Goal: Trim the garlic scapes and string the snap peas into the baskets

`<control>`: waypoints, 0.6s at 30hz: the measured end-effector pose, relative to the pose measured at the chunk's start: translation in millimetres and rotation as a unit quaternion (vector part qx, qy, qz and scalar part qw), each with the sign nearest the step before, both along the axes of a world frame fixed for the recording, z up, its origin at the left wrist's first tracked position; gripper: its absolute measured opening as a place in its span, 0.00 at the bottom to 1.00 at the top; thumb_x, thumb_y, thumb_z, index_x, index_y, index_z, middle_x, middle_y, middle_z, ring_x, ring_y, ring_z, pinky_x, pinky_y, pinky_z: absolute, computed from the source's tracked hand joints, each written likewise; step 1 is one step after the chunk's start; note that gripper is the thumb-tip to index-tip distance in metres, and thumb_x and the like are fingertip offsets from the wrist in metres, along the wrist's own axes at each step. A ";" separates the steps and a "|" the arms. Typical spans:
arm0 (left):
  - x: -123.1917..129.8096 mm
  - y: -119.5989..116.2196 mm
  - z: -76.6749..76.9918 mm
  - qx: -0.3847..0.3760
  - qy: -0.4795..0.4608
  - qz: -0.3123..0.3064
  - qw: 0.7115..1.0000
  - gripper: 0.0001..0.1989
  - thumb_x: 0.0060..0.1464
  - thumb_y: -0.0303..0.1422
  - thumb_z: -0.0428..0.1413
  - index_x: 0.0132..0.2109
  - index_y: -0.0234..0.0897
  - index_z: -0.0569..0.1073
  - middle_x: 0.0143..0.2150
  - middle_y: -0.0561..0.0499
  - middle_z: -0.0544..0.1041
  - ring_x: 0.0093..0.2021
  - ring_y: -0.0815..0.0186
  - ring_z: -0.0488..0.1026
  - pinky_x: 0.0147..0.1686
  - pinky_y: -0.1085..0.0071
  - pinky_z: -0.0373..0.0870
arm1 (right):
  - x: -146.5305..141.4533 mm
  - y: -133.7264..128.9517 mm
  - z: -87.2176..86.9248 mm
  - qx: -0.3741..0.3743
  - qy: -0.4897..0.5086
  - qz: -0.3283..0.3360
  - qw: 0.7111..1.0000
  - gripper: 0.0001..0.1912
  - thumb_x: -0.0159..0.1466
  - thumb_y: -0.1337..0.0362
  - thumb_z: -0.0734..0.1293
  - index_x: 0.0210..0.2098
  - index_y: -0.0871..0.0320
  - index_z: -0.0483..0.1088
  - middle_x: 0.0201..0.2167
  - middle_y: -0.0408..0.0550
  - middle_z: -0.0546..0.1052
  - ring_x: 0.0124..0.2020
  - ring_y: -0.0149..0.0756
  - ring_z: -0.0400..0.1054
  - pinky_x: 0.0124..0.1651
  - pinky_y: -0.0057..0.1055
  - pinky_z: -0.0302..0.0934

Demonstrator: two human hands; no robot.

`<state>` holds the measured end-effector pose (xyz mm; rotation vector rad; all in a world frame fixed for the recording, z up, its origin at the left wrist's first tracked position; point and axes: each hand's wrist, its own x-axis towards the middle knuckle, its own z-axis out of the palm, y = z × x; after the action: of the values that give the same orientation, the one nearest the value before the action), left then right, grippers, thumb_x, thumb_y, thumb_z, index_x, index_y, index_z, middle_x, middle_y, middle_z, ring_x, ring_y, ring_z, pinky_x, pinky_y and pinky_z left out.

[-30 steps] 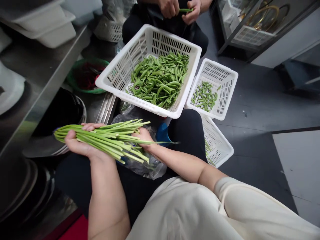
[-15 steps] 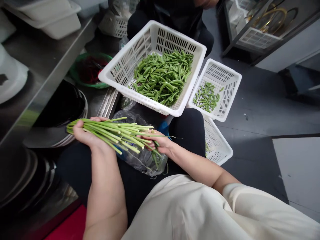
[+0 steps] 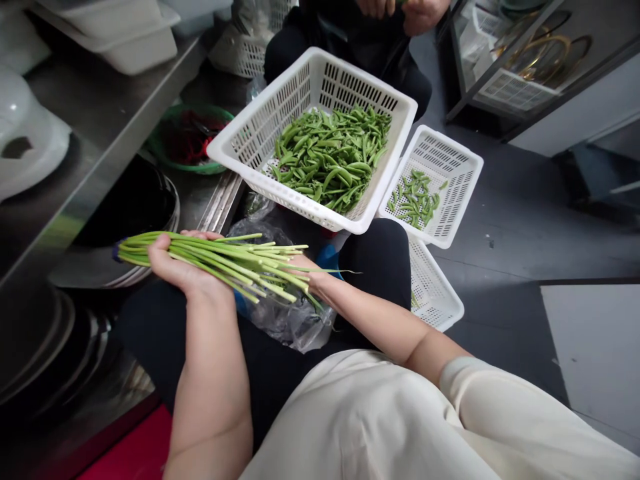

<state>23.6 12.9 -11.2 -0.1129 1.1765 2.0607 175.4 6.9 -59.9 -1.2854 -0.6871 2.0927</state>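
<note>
My left hand (image 3: 183, 263) is closed around a bunch of garlic scapes (image 3: 240, 263), held level above my lap. A dark purple-blue band (image 3: 117, 251) wraps the far left end of the bunch; the cut ends fan out to the right. Behind those cut ends is my right hand (image 3: 306, 268), its fingers mostly hidden by the stems. One thin tip trails past it to the right. Under both hands lies a clear plastic bag (image 3: 300, 327) on my lap, with some green bits showing by it.
A large white basket (image 3: 313, 212) of pea pods (image 3: 335, 160) stands ahead. Two smaller white baskets (image 3: 463, 193) (image 3: 445, 300) are at its right. A green bowl (image 3: 200, 168) with red contents sits left, beside a steel shelf (image 3: 115, 127). Another person's hands (image 3: 423, 15) show at the top.
The scape bunch has shifted a little left in my left hand's grip. My right hand has slipped behind the cut ends. The other person's hands have come into view.
</note>
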 end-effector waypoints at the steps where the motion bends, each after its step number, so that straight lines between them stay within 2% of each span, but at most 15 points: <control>1: -0.2 -0.4 -0.3 0.005 0.004 -0.002 1.000 0.13 0.51 0.37 0.41 0.22 0.38 0.61 0.20 0.57 0.56 0.19 0.72 0.61 0.21 0.74 0.65 | -0.4 4.5 -6.2 -0.021 -0.022 -0.026 0.999 0.06 0.49 0.73 0.70 0.25 0.58 0.69 0.20 0.40 0.70 0.25 0.28 0.64 0.25 0.23 0.58; 4: -1.9 -0.8 0.7 -0.005 0.017 0.009 1.000 0.12 0.51 0.37 0.41 0.24 0.38 0.60 0.22 0.57 0.57 0.21 0.71 0.61 0.22 0.74 0.65 | 12.2 6.3 -21.3 -0.076 -0.063 -0.066 0.993 0.06 0.53 0.72 0.66 0.23 0.59 0.64 0.15 0.39 0.66 0.18 0.26 0.59 0.20 0.22 0.54; 6: -2.8 0.0 3.1 -0.032 0.010 0.025 0.999 0.12 0.52 0.37 0.41 0.25 0.38 0.59 0.24 0.56 0.57 0.22 0.71 0.62 0.22 0.74 0.65 | 31.5 -2.8 -23.2 -0.091 -0.062 -0.069 0.991 0.09 0.55 0.69 0.66 0.22 0.59 0.60 0.13 0.37 0.62 0.14 0.24 0.54 0.17 0.21 0.49; 8: -2.5 2.0 5.8 -0.054 -0.008 0.041 0.998 0.09 0.53 0.34 0.42 0.26 0.39 0.58 0.25 0.56 0.58 0.24 0.71 0.63 0.23 0.75 0.65 | 54.9 -16.0 -14.9 -0.094 -0.050 -0.076 0.991 0.14 0.54 0.66 0.68 0.22 0.58 0.56 0.12 0.34 0.57 0.12 0.21 0.48 0.15 0.19 0.42; 10: -0.7 4.8 7.7 -0.060 -0.027 0.050 0.997 0.07 0.53 0.31 0.43 0.28 0.38 0.58 0.27 0.56 0.59 0.26 0.72 0.64 0.27 0.76 0.67 | 76.3 -28.9 3.6 -0.072 -0.029 -0.085 0.993 0.20 0.51 0.62 0.71 0.22 0.57 0.52 0.11 0.30 0.51 0.12 0.19 0.41 0.15 0.19 0.37; 12: 2.1 7.8 8.2 -0.059 -0.035 0.048 0.997 0.04 0.52 0.28 0.45 0.30 0.38 0.60 0.29 0.55 0.60 0.28 0.72 0.65 0.29 0.76 0.68 | 89.6 -39.8 28.2 -0.006 -0.017 -0.064 0.998 0.20 0.49 0.58 0.73 0.23 0.57 0.56 0.11 0.30 0.50 0.12 0.19 0.40 0.15 0.20 0.36; 14: 5.0 10.0 7.4 -0.058 -0.037 0.042 0.997 0.02 0.51 0.27 0.46 0.31 0.38 0.60 0.29 0.55 0.61 0.29 0.72 0.65 0.30 0.76 0.68 | 91.0 -47.1 52.3 0.112 -0.051 -0.002 0.992 0.16 0.49 0.56 0.73 0.25 0.59 0.65 0.12 0.35 0.59 0.13 0.21 0.48 0.16 0.22 0.43; 16: 7.3 11.3 5.8 -0.058 -0.033 0.037 0.997 0.03 0.50 0.27 0.47 0.31 0.38 0.59 0.29 0.56 0.60 0.28 0.72 0.64 0.29 0.76 0.68 | 81.4 -48.7 69.1 0.246 -0.130 0.060 0.959 0.11 0.52 0.57 0.71 0.29 0.60 0.71 0.20 0.42 0.70 0.20 0.26 0.60 0.23 0.25 0.54; 18: 8.5 11.7 3.7 -0.060 -0.028 0.032 0.997 0.04 0.50 0.28 0.48 0.30 0.39 0.58 0.29 0.56 0.61 0.28 0.73 0.64 0.29 0.77 0.68 | 65.7 -43.2 74.9 0.359 -0.217 0.092 0.903 0.08 0.56 0.61 0.67 0.32 0.59 0.74 0.29 0.47 0.76 0.30 0.33 0.68 0.35 0.29 0.61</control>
<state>32.0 24.7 -7.5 -0.2670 1.2780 2.0276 241.1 -36.3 15.0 -1.2612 -1.6452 1.4251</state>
